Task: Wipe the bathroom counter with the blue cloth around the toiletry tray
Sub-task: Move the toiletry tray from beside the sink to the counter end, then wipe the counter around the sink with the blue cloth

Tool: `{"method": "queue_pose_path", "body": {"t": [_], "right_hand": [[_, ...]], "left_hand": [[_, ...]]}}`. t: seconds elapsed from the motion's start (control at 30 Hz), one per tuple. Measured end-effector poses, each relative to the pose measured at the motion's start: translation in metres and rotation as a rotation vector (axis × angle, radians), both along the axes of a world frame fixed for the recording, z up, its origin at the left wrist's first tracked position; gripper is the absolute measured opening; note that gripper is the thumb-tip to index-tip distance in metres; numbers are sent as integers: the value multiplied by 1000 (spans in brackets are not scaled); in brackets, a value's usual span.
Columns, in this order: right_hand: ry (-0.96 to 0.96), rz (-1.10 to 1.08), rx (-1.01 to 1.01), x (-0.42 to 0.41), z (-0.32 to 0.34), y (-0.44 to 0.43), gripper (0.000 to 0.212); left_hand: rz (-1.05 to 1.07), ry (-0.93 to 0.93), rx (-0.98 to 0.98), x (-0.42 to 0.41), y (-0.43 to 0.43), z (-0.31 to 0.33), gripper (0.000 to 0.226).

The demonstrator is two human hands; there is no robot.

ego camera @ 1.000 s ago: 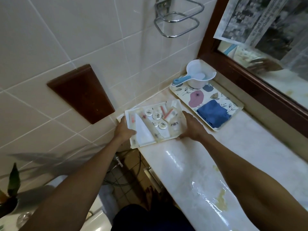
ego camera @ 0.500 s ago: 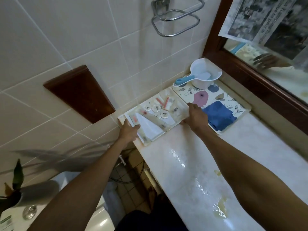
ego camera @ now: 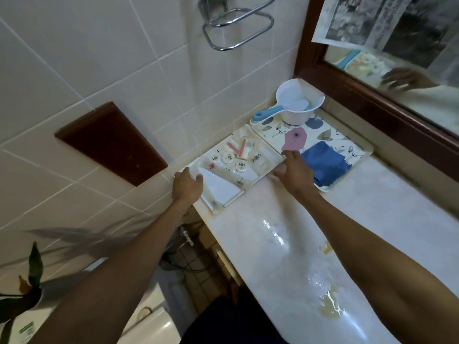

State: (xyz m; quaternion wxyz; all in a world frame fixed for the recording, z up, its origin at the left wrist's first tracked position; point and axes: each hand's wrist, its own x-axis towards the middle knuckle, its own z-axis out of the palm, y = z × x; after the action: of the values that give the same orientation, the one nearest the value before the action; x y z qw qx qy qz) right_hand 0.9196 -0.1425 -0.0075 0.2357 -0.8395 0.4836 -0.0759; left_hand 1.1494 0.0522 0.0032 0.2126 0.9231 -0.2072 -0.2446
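Observation:
The white toiletry tray (ego camera: 269,148) rests on the pale marble counter (ego camera: 268,256) at its far left end, against the tiled wall. It carries small round tins, pink tubes and white packets. My left hand (ego camera: 186,186) grips the tray's near-left corner. My right hand (ego camera: 293,171) holds its right edge, where it meets the floral tray (ego camera: 323,134). The folded blue cloth (ego camera: 326,165) lies on the floral tray, just right of my right hand and untouched.
A white scoop with a blue handle (ego camera: 295,106) stands at the far end of the floral tray. Wet patches and yellowish stains (ego camera: 327,311) mark the near counter. A dark wooden mirror frame (ego camera: 367,100) borders the right side. A chrome towel ring (ego camera: 238,23) hangs above.
Both hands carried the toiletry tray away from me and set it against the wall beside the floral tray. The blue cloth has not moved.

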Motion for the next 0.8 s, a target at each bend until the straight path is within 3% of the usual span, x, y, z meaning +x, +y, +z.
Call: {"method": "queue_pose_path", "body": {"t": [0.17, 0.3, 0.5, 0.7, 0.8], "right_hand": [[-123, -126, -37, -51, -1, -15, 44], [-144, -324, -83, -97, 0, -34, 39], [-88, -614, -75, -157, -14, -47, 38], [77, -673, 15, -185, -46, -42, 49], [117, -663, 8, -189, -59, -34, 50]], "left_hand": [[-229, -82, -206, -42, -55, 11, 35], [-509, -51, -308, -84, -121, 8, 28], [-880, -19, -303, -140, -215, -10, 24], [-939, -50, -172, -169, -277, -35, 50], [-946, -85, -203, -176, -288, -48, 46]]}}
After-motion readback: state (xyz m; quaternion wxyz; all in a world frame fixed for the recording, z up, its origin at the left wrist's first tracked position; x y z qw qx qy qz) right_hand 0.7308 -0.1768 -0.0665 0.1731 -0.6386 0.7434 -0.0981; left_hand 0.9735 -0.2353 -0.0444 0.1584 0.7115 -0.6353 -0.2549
